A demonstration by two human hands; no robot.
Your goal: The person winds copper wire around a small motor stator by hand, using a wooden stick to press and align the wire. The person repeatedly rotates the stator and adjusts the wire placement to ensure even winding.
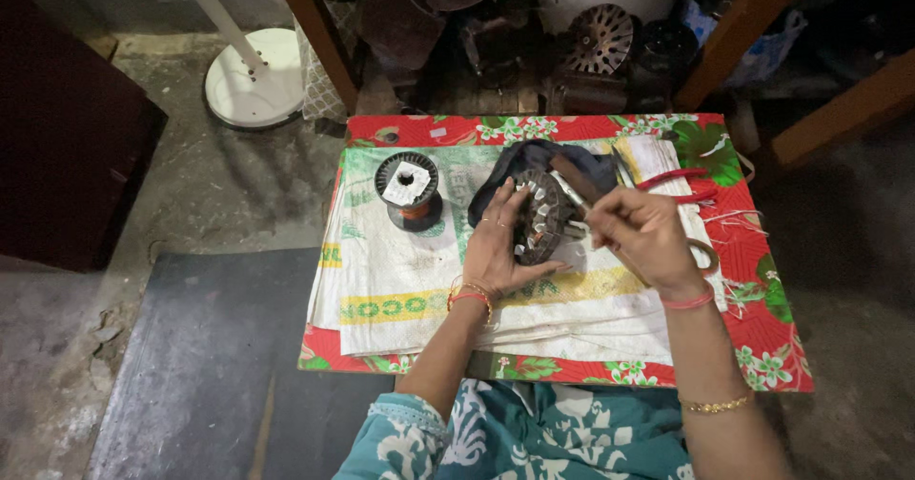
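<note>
My left hand grips a round slotted metal motor core, held on edge over a white woven sack. My right hand is closed on a thin metal tool whose tip points into the core's slots. A dark cloth lies just behind the core.
A black spool of copper wire stands to the left on the sack. Red-handled pliers lie at the right on the red floral cloth. A white fan base and dark motor parts sit on the floor beyond.
</note>
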